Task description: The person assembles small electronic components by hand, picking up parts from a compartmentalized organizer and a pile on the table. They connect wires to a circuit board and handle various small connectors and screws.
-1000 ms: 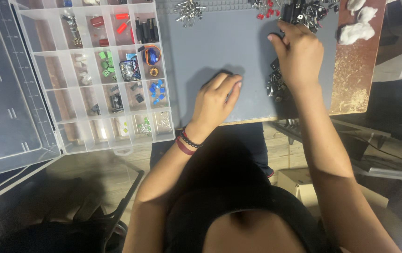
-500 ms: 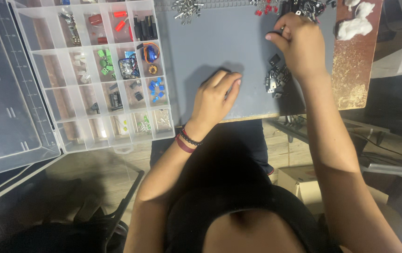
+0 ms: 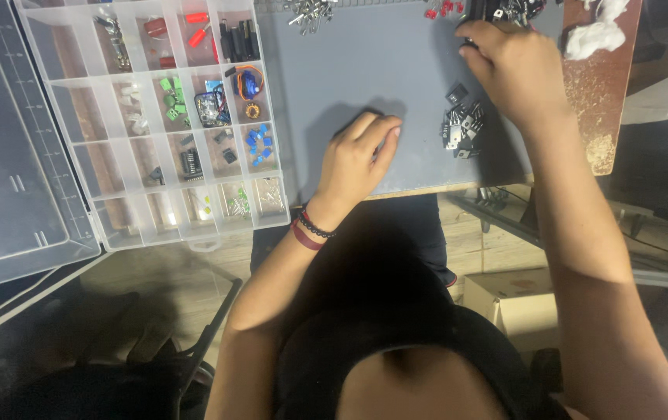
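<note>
My left hand (image 3: 359,154) rests flat on the grey mat (image 3: 381,70), fingers together and curled a little, holding nothing. My right hand (image 3: 514,71) reaches to the mat's far right edge, fingers bent down over a cluster of small black parts (image 3: 505,9) at the top; I cannot tell whether it grips one. A small pile of black and silver components (image 3: 458,128) lies on the mat just left of my right wrist. Red parts (image 3: 441,8) and metal pins (image 3: 311,11) sit along the top edge.
A clear compartment organiser (image 3: 155,117) with small electronic parts lies left of the mat, its open lid (image 3: 7,155) further left. White tissue (image 3: 594,35) lies on the brown wooden board (image 3: 610,101) at the right. A cardboard box (image 3: 505,299) sits below on the floor.
My right hand has moved up toward the black parts at the mat's top edge. My left hand has stayed in place on the mat.
</note>
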